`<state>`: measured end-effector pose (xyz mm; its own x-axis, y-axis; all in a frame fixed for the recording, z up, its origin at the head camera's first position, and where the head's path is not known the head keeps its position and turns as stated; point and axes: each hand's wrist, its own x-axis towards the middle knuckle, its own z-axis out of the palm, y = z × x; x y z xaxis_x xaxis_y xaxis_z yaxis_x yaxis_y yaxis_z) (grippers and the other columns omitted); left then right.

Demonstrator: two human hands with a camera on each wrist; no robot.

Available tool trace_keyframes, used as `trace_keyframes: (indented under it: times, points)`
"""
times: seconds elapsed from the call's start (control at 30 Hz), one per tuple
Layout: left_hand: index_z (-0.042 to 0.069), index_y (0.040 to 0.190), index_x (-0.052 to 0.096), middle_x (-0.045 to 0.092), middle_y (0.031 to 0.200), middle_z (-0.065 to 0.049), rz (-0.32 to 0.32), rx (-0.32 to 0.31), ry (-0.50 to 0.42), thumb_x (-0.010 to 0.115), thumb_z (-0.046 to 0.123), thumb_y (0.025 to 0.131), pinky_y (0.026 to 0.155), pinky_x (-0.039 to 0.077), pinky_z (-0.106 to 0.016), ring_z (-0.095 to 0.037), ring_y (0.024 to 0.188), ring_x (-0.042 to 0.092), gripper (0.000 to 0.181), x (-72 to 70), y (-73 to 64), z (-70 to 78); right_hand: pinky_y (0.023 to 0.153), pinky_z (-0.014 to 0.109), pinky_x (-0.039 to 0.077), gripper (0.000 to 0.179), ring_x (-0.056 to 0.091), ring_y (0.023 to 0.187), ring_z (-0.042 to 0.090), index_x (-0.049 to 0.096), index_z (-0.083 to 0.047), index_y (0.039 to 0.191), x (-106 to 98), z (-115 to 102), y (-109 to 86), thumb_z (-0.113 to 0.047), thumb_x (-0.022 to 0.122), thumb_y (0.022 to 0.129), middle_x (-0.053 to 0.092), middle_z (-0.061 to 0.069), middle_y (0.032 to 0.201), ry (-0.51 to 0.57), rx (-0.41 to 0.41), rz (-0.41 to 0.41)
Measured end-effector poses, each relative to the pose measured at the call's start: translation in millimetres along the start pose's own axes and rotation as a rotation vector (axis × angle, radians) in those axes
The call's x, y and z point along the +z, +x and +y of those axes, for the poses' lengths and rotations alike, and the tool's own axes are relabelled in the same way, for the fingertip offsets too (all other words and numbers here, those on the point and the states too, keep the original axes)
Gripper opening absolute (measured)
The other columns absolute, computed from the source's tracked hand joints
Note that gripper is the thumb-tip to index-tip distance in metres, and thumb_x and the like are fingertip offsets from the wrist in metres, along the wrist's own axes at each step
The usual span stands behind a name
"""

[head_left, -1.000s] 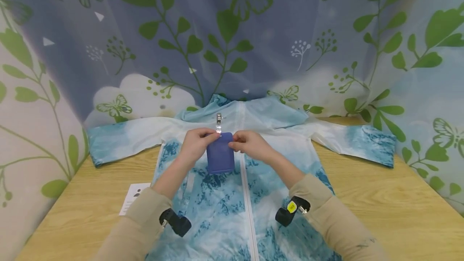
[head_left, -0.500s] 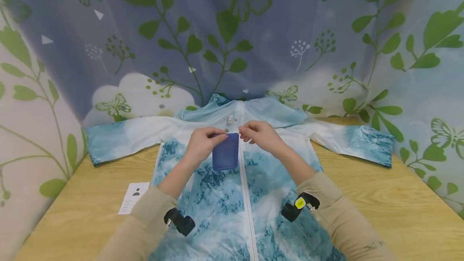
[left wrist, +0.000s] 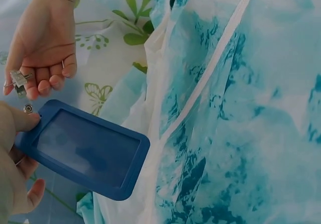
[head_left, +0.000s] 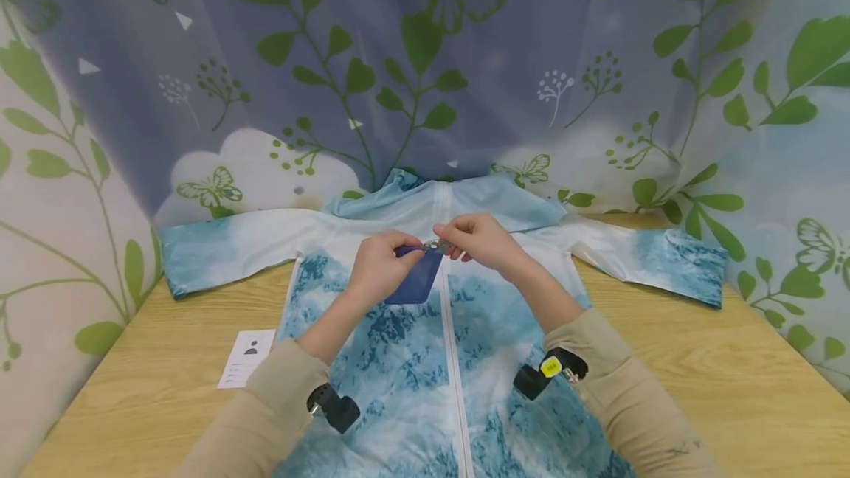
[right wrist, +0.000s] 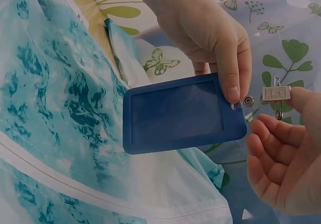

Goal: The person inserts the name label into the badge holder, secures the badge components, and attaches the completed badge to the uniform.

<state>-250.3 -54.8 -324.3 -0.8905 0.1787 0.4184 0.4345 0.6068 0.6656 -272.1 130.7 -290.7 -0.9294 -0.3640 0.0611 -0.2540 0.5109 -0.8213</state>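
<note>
My left hand (head_left: 380,264) pinches a dark blue badge holder (head_left: 415,282) by its slotted end, thumb on the near face. The holder has a clear window, best seen in the right wrist view, with no card visible behind it. Between thumb and fingers, my right hand (head_left: 481,242) grips a metal badge clip (right wrist: 275,93) that has a safety-pin-like wire. A round snap (right wrist: 248,101) sits between clip and holder, beside the slot. Both hands are above a blue and white tie-dye-like zip jacket (head_left: 385,352).
The jacket is spread on a wooden table (head_left: 704,382), sleeves out to both sides and its zipper (head_left: 451,360) running down the middle. Left of it lies a white ID card (head_left: 247,358) with a portrait icon. A leaf-patterned curtain (head_left: 491,94) hangs behind and at the sides.
My right hand has left the holder's edge and now holds the metal clip, which earlier stood up above the holder. The holder has moved slightly right and tilted.
</note>
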Motion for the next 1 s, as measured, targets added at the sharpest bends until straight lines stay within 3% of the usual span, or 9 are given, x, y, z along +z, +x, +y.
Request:
trace_keyframes:
  times: [0.2,0.37,0.53,0.67,0.77,1.0]
  points:
    - [0.006,0.095,0.073,0.067,0.093,-0.007,0.062,0.085,0.118,0.068,0.016,0.086,0.073,0.051,-0.036,-0.023,0.084,0.063,0.014,2.5,0.1,0.9,0.078,0.038,0.05,0.034,0.059,0.088,0.029,0.069,-0.004,0.1,1,5,-2.1,-0.035,0.054,0.094,0.065,0.009,0.09,0.019,-0.022,-0.095]
    - [0.006,0.094,0.073,0.068,0.091,-0.007,0.096,0.112,0.152,0.068,0.016,0.085,0.072,0.051,-0.035,-0.023,0.081,0.063,0.014,6.4,0.3,-1.3,0.082,0.044,0.049,0.032,0.059,0.087,0.025,0.07,-0.003,0.101,4,10,-1.9,-0.031,0.057,0.093,0.065,0.011,0.091,0.041,-0.019,-0.127]
    - [0.006,0.095,0.072,0.068,0.092,-0.008,0.112,0.102,0.145,0.067,0.015,0.086,0.072,0.051,-0.036,-0.023,0.081,0.063,0.014,8.2,-0.1,-2.2,0.08,0.041,0.049,0.031,0.058,0.088,0.021,0.069,-0.002,0.105,10,12,-1.5,-0.028,0.056,0.094,0.064,0.007,0.091,0.073,0.003,-0.125]
    - [0.006,0.101,0.07,0.066,0.095,-0.008,0.072,0.04,0.101,0.064,0.015,0.088,0.068,0.051,-0.034,-0.022,0.082,0.061,0.016,9.0,0.3,-1.9,0.079,0.034,0.049,0.03,0.058,0.092,0.02,0.066,-0.002,0.111,14,13,-0.8,-0.024,0.056,0.094,0.064,0.008,0.099,0.11,0.022,-0.102]
    - [0.006,0.105,0.069,0.066,0.095,-0.008,0.047,0.028,0.067,0.063,0.015,0.089,0.066,0.05,-0.033,-0.021,0.083,0.06,0.019,9.1,1.6,-1.2,0.082,0.035,0.049,0.029,0.058,0.094,0.021,0.064,-0.002,0.115,15,14,-0.1,-0.021,0.057,0.094,0.064,0.01,0.105,0.142,0.044,-0.074]
    - [0.004,0.108,0.068,0.066,0.098,-0.01,0.057,0.118,0.067,0.063,0.018,0.09,0.079,0.047,-0.039,-0.024,0.092,0.058,0.024,7.7,4.4,1.0,0.084,0.034,0.049,0.031,0.058,0.098,0.024,0.061,0.001,0.118,13,16,0.9,-0.019,0.056,0.094,0.062,0.015,0.11,0.198,0.031,-0.034]
